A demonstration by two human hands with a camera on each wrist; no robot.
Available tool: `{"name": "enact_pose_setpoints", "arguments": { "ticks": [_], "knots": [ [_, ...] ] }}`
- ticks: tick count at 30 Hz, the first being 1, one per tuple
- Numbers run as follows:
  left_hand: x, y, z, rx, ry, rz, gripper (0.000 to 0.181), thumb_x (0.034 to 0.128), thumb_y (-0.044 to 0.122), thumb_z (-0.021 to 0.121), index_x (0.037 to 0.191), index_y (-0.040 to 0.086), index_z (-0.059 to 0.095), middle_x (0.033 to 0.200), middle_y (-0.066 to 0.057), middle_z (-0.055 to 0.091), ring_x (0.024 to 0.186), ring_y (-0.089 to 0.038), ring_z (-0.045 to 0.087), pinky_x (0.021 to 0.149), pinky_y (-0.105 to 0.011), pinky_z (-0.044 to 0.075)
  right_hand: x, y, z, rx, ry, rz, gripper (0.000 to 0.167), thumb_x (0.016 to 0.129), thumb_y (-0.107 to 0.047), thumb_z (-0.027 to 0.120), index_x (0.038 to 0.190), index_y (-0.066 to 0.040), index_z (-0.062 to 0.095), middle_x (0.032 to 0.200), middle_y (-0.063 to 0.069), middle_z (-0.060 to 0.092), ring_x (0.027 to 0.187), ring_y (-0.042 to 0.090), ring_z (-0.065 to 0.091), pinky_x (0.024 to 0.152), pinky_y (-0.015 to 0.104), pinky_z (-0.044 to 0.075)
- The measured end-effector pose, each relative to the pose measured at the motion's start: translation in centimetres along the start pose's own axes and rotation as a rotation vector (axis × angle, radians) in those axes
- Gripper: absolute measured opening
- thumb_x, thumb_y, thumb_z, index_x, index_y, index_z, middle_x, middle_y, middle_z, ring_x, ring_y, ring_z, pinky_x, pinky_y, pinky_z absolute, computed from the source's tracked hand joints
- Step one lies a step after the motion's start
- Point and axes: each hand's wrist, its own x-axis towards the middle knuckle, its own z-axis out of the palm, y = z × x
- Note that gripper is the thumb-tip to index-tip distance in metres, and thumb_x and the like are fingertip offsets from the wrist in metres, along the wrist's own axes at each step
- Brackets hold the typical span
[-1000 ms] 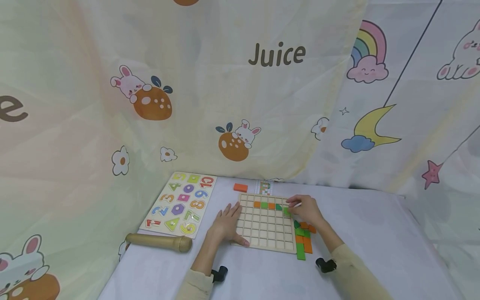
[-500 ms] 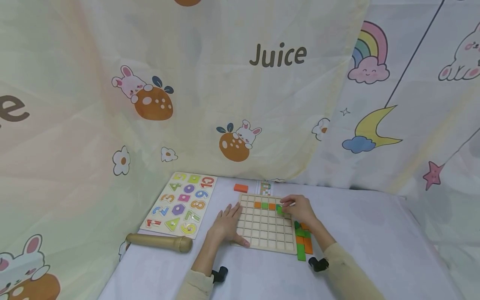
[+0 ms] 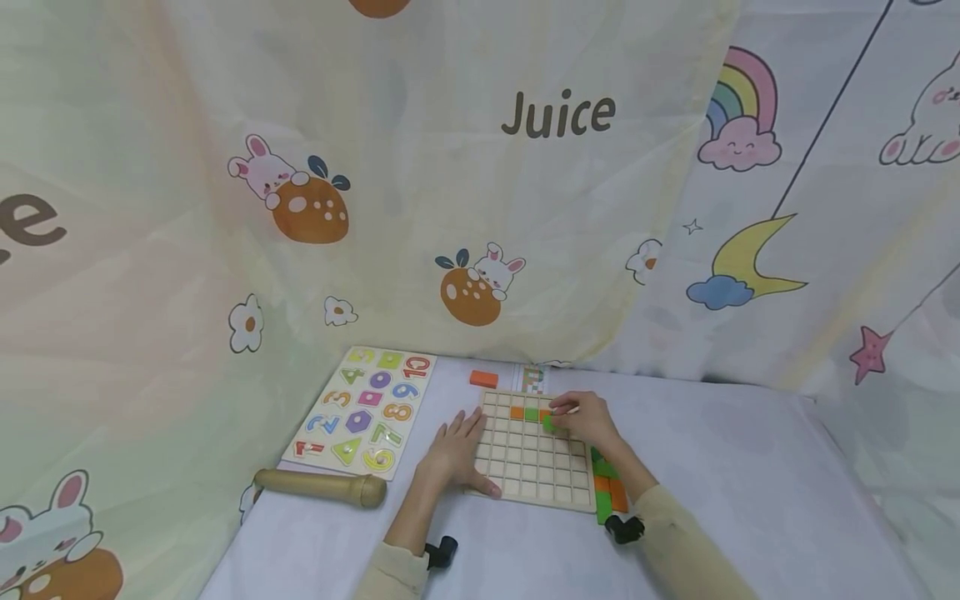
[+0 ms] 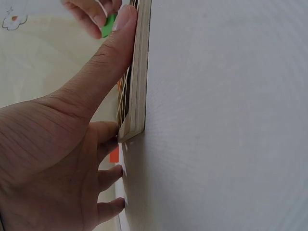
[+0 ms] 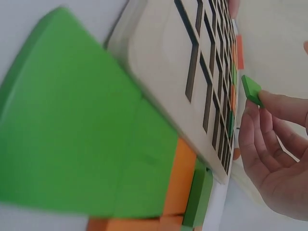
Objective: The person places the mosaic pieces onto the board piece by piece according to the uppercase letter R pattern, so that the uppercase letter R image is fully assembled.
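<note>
A wooden grid board (image 3: 525, 475) lies on the table, with an orange tile (image 3: 517, 412) and a green tile (image 3: 532, 414) among those in one of its upper rows. My left hand (image 3: 453, 457) rests spread along the board's left edge, thumb at the near corner. My right hand (image 3: 588, 418) pinches a green tile (image 5: 251, 90) between thumb and fingers, raised above the board in the right wrist view. Green tiles (image 5: 86, 125) and orange ones (image 5: 181, 175) lie beside the board's right edge, partly behind my right forearm in the head view.
A number-and-shape puzzle board (image 3: 356, 417) lies at the left, with a gold microphone-shaped object (image 3: 322, 487) in front of it. Behind the grid board are an orange block (image 3: 483, 379) and a small pattern card (image 3: 534, 379). Printed curtains hang behind the table.
My right hand has moved left over the upper part of the board, still pinching the green tile. The left hand stays on the board's edge.
</note>
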Motion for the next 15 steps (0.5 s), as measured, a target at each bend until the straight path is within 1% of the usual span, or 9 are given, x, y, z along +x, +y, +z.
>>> {"name": "enact_pose_setpoints", "arguments": {
  "ticks": [7, 11, 15],
  "knots": [
    [0.0, 0.0, 0.0, 0.002, 0.011, 0.005, 0.14, 0.0564, 0.071, 0.091, 0.164, 0.005, 0.03, 0.173, -0.013, 0.023, 0.158, -0.041, 0.019, 0.125, -0.063, 0.023, 0.5, -0.6, 0.9, -0.001, -0.001, -0.029, 0.025, 0.087, -0.008, 0.084, 0.111, -0.007, 0.079, 0.093, 0.002, 0.075, 0.088, 0.021, 0.068, 0.07, 0.034, 0.057],
    [-0.1, 0.1, -0.1, 0.003, 0.014, 0.008, 0.139, 0.0571, 0.07, 0.092, 0.164, 0.005, 0.03, 0.172, -0.013, 0.023, 0.158, -0.041, 0.019, 0.125, -0.063, 0.023, 0.7, -0.9, 1.4, 0.021, -0.001, -0.041, 0.025, 0.087, -0.008, 0.085, 0.111, -0.007, 0.079, 0.093, 0.002, 0.076, 0.091, 0.022, 0.068, 0.071, 0.033, 0.057],
    [-0.2, 0.2, -0.2, -0.004, 0.014, 0.009, 0.139, 0.057, 0.07, 0.092, 0.164, 0.004, 0.03, 0.172, -0.014, 0.024, 0.158, -0.042, 0.019, 0.125, -0.064, 0.022, 0.8, -1.0, 1.9, 0.046, -0.007, -0.046, 0.025, 0.088, -0.007, 0.083, 0.112, -0.005, 0.078, 0.095, 0.004, 0.075, 0.091, 0.023, 0.067, 0.068, 0.032, 0.057]
  ]
}}
